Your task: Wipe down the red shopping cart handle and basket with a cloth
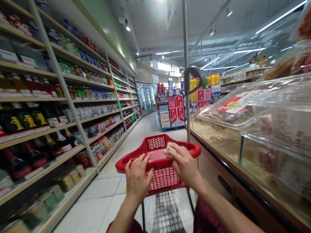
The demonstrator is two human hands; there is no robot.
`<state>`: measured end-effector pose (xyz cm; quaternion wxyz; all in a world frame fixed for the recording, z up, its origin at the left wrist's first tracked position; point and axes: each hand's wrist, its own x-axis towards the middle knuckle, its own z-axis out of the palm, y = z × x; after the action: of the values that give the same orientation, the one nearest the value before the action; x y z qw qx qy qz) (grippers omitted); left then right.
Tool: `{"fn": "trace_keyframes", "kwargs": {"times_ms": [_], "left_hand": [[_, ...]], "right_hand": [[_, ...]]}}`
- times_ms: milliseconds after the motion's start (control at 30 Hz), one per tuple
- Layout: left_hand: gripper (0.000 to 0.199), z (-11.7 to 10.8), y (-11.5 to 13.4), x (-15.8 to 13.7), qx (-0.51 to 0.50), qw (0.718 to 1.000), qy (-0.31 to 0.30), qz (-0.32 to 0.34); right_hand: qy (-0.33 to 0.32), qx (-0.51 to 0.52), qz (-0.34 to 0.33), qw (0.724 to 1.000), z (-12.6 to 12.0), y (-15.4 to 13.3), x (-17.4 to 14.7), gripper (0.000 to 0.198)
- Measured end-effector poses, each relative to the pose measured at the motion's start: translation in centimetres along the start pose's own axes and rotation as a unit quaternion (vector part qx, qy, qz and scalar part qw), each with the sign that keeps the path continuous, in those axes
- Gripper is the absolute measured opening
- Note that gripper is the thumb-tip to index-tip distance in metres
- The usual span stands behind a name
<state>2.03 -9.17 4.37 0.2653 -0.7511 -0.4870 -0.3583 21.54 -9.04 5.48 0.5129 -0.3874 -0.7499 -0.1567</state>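
Observation:
A red plastic shopping cart point(159, 164) with a lattice basket stands right in front of me. My left hand point(138, 174) is closed over the left part of its near rim, fingers curled onto the top edge. On the right part of the rim, my right hand point(183, 161) presses a crumpled whitish cloth point(170, 147) between its fingers and the red plastic. Most of the cloth's underside is hidden by those fingers. The basket's see-through lattice lets the floor show below.
Along the left run tall shelves point(102, 111) of bottles and cans. A glass-fronted counter point(218, 139) with clear food boxes point(228, 113) borders the right, beside a grey pole point(186, 38). Ahead stand stacked cartons point(173, 111) on a blue pallet and glass-door fridges point(145, 95). Tiled floor point(97, 194) lies between.

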Motion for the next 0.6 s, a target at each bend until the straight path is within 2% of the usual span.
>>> {"fn": "trace_keyframes", "kwargs": {"times_ms": [67,100,267,333,400,500,600], "left_hand": [[0.037,-0.3,0.4,0.4,-0.005,1.000,-0.005,-0.009],[0.038,-0.5,0.7,0.8,-0.008,1.000,-0.014,-0.013],[0.046,-0.8,2.2,2.7,-0.019,0.994,-0.109,-0.022],[0.046,-0.6,2.3,2.8,-0.024,0.992,-0.125,-0.012],[0.046,-0.4,2.2,2.5,-0.029,0.993,-0.114,0.002],[0.047,-0.2,2.0,2.0,-0.030,0.996,-0.088,0.013],[0.047,-0.3,2.0,1.7,-0.029,0.997,-0.075,0.014]], "right_hand": [[0.017,-0.015,0.059,0.998,-0.4,0.9,0.1,0.035],[0.018,-0.011,0.067,0.998,-0.4,0.9,0.3,0.035],[-0.017,0.036,-0.041,0.998,1.0,-2.0,0.8,0.035],[-0.020,0.026,-0.030,0.999,0.7,-1.4,0.6,0.035],[-0.016,-0.002,0.015,1.000,-0.4,0.8,0.2,0.035],[-0.029,-0.061,0.090,0.994,-2.4,5.6,0.4,0.031],[-0.062,-0.033,0.172,0.983,-3.4,9.7,1.6,0.028]]}}
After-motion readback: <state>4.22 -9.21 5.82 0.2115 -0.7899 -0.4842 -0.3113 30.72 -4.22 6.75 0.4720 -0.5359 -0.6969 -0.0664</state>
